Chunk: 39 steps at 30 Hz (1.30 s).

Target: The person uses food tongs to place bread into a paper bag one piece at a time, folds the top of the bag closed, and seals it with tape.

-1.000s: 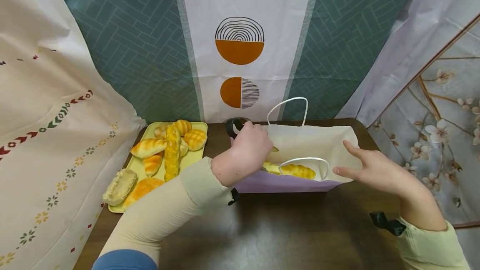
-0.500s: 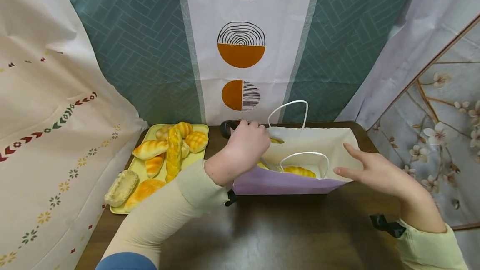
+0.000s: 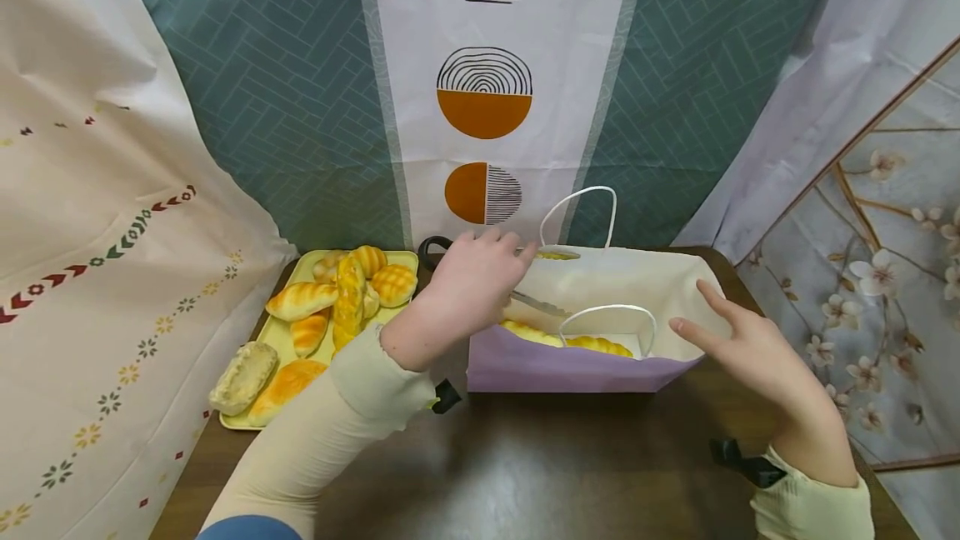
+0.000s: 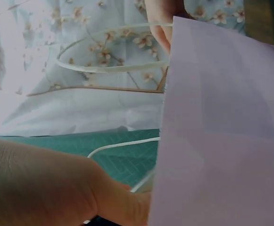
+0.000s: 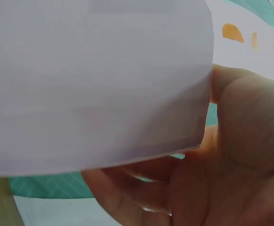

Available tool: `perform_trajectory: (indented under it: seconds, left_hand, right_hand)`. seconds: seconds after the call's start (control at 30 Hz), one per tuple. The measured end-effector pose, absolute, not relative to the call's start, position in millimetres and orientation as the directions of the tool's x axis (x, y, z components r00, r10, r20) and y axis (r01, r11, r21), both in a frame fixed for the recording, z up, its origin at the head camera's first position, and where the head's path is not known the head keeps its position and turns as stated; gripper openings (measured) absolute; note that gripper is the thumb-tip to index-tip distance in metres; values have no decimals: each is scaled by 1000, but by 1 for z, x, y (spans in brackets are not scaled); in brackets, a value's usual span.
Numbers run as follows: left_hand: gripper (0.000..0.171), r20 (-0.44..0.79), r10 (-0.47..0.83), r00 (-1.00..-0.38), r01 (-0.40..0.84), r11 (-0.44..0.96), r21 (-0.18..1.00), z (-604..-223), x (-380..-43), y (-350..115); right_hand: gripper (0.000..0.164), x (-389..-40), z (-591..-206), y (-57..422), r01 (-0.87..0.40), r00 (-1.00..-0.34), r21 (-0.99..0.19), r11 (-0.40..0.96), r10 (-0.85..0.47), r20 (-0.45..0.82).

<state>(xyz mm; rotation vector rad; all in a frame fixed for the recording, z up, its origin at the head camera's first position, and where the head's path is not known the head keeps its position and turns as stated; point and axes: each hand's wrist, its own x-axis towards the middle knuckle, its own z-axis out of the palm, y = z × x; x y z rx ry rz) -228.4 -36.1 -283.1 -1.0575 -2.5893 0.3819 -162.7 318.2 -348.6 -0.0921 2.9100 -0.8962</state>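
Observation:
At the left end of a lilac paper bag [image 3: 562, 369], my left hand [image 3: 472, 286] grips a pair of tongs. Their black handle loop [image 3: 431, 251] juts out to the left, and a metal tong arm [image 3: 538, 304] reaches into the bag. The tong arms look spread, with nothing visible between them. Yellow loaves of bread [image 3: 600, 346] lie inside the bag, partly hidden by its front wall. My right hand [image 3: 765, 348] has its fingers spread inside the right rim. In the right wrist view, the bag's outer wall [image 5: 99, 89] hides some fingertips.
A yellow tray [image 3: 411, 261] at the left carries several bread pieces, including a long twisted loaf [image 3: 348, 298] and a hollow pale one [image 3: 243, 377]. The bag's white handles [image 3: 613, 219] stand up. Patterned cloth [image 3: 285, 98] hangs close behind the brown table [image 3: 540, 465].
My left hand has shifted left and slightly up with the tongs, whose arms now look wider apart. My right hand stays at the bag's right rim, its wrist shifted slightly left.

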Motion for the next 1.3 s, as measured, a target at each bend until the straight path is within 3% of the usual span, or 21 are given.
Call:
perform_trajectory:
  seconds: [0.23, 0.5, 0.73, 0.87, 1.03, 1.13, 1.3]
  left_hand:
    - [66, 334, 681, -651, 622, 732, -280, -286, -229, -40]
    - [75, 614, 547, -570, 690, 724, -5, -287, -217, -67]
    - [86, 793, 322, -516, 728, 653, 209, -306, -202, -111]
    - [94, 814, 218, -539, 703, 648, 292, -328, -195, -144]
    - [97, 771, 128, -623, 619, 684, 387, -361, -188, -188]
    - [95, 725, 112, -679, 542, 744, 392, -378, -184, -211]
    - [96, 684, 105, -721, 461, 811, 361, -399, -178, -244]
  right_hand:
    - [85, -161, -352, 316, -1, -995, -611, 792, -63, -81]
    - [87, -163, -353, 314, -2, -993, -597, 803, -73, -95]
    - [85, -162, -352, 316, -21, -993, -580, 814, -84, -82]
    - [83, -162, -351, 317, -50, -993, -575, 817, -104, -61]
    - [82, -160, -353, 316, -64, -992, -570, 819, -113, -50]
    - [81, -159, -353, 316, -65, -993, -573, 817, -110, -45]
    - [80, -161, -352, 318, -62, -993, -577, 815, -108, -47]
